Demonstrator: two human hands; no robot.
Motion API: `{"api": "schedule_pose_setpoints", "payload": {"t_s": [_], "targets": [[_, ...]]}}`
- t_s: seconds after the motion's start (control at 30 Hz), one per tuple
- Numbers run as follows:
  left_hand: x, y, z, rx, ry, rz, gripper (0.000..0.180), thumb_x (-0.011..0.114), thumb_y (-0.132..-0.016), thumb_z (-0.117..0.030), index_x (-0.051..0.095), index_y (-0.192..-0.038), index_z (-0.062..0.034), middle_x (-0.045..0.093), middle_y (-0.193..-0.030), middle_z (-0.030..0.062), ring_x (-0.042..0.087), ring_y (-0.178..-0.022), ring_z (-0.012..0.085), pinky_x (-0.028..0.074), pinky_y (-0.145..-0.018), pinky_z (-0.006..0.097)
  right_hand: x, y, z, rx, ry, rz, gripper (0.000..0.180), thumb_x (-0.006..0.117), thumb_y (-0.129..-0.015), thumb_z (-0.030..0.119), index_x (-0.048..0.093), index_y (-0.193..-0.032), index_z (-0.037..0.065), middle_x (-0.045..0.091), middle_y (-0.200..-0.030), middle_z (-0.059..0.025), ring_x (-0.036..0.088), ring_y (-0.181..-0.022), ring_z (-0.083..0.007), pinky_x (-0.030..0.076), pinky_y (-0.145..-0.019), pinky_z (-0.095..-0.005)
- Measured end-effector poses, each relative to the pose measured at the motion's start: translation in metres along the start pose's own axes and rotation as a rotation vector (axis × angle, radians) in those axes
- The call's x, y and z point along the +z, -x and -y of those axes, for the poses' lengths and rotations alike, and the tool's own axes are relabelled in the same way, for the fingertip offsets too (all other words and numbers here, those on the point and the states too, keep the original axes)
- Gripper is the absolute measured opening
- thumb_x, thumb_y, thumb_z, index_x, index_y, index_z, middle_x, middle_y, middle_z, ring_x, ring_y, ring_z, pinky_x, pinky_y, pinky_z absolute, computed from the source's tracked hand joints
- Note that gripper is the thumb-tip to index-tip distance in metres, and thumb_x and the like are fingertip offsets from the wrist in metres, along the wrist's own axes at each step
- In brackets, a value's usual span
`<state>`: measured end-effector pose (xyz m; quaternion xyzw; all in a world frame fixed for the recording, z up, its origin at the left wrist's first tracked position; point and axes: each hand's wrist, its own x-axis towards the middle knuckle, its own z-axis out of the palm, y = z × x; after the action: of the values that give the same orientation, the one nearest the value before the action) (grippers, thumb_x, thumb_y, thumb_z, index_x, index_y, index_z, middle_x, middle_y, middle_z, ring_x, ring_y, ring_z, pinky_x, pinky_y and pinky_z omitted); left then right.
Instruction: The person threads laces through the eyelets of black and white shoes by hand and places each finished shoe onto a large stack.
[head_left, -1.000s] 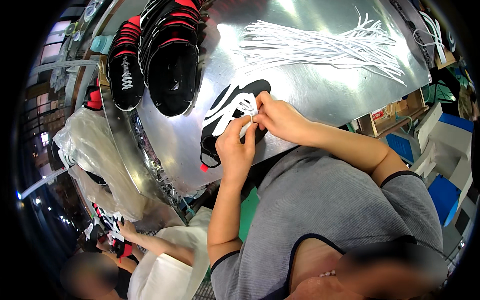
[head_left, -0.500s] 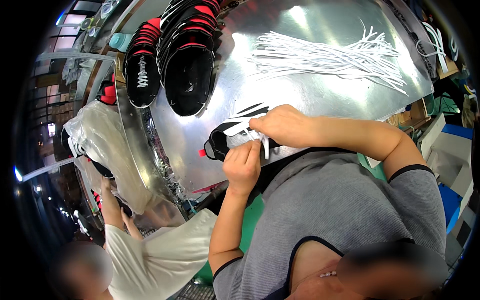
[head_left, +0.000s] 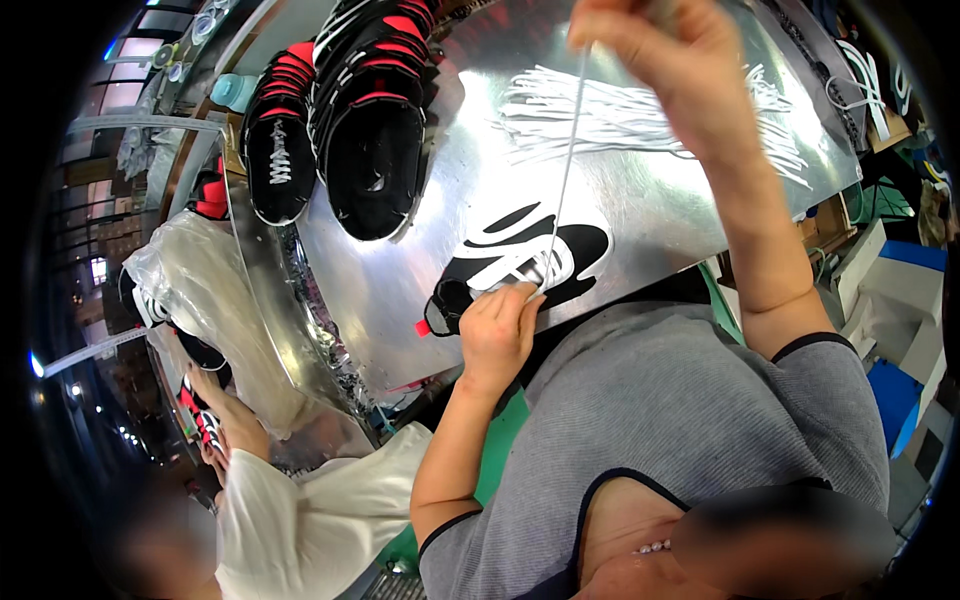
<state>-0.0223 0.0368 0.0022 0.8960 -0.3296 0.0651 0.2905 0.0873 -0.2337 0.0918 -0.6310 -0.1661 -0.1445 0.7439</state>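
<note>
A black and white shoe upper (head_left: pixel 592 238) with a red tab at its heel end lies on the metal tabletop. My left hand (head_left: pixel 496 330) is closed at its near side, thumb and fingers pinching the edge by the lacing opening. From that opening a white shoelace (head_left: pixel 570 160) runs taut up to my right hand (head_left: pixel 670 60). My right hand is raised over the far part of the table, its fingers closed on the lace's end. Behind and below that hand lies a bundle of loose white shoelaces (head_left: pixel 590 115), partly hidden by my right forearm.
Stacked black and red shoe uppers (head_left: pixel 375 170) stand at the back left, with a second stack (head_left: pixel 275 150) beside them. Past the table's left edge are a clear plastic bag (head_left: pixel 215 290) and a co-worker's hands (head_left: pixel 235 420) with a shoe upper. Open boxes (head_left: pixel 885 330) stand at the right.
My right hand has moved from the shoe upper up and away, drawing the white lace out long and straight. My left hand stays at the upper, which has shifted slightly. The co-worker's hands have moved.
</note>
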Motion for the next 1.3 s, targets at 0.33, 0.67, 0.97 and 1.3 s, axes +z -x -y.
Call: {"api": "schedule_pose_setpoints", "payload": {"t_s": [0.33,0.67,0.97,1.3], "targets": [[-0.015,-0.019,-0.001,-0.694,0.375,0.002,0.055,0.053,-0.101,-0.022,0.029,-0.144,0.0018,0.066,-0.107,0.026,0.067,-0.096,0.0338,0.051,-0.085,0.036,0.059,0.085,-0.089,0.681,-0.083,0.384,0.012,0.07,-0.087,0.006,0.066,-0.096,0.001,0.068,-0.085,-0.0028,0.062,-0.081,-0.0065,0.049,-0.075,-0.0214],[0.005,-0.017,0.006,-0.642,0.243,-0.195,0.04,0.055,-0.099,-0.029,0.055,-0.127,0.0008,0.066,-0.083,0.0178,0.062,-0.084,0.0313,0.046,-0.076,0.042,0.07,0.075,-0.084,0.616,0.037,0.421,0.012,0.069,-0.086,0.007,0.067,-0.097,0.002,0.066,-0.082,-0.0016,0.057,-0.074,-0.0053,0.046,-0.068,-0.022],[0.013,-0.019,0.002,-0.698,0.367,-0.32,0.048,0.076,-0.084,-0.024,0.06,-0.121,0.0009,0.069,-0.095,0.0167,0.066,-0.086,0.0261,0.05,-0.077,0.035,0.073,0.087,-0.079,0.5,0.214,0.345,0.019,0.068,-0.088,0.017,0.065,-0.101,0.003,0.066,-0.075,-0.0063,0.061,-0.063,-0.0161,0.048,-0.061,-0.0303],[0.017,-0.016,0.006,-0.646,0.387,-0.358,0.046,0.078,-0.08,-0.011,0.059,-0.121,0.0019,0.069,-0.102,0.0174,0.067,-0.091,0.0263,0.051,-0.082,0.035,0.05,0.102,-0.056,0.243,0.54,0.479,0.013,0.063,-0.09,0.016,0.057,-0.094,0.005,0.065,-0.083,-0.0094,0.066,-0.074,-0.0277,0.05,-0.064,-0.0381]]}}
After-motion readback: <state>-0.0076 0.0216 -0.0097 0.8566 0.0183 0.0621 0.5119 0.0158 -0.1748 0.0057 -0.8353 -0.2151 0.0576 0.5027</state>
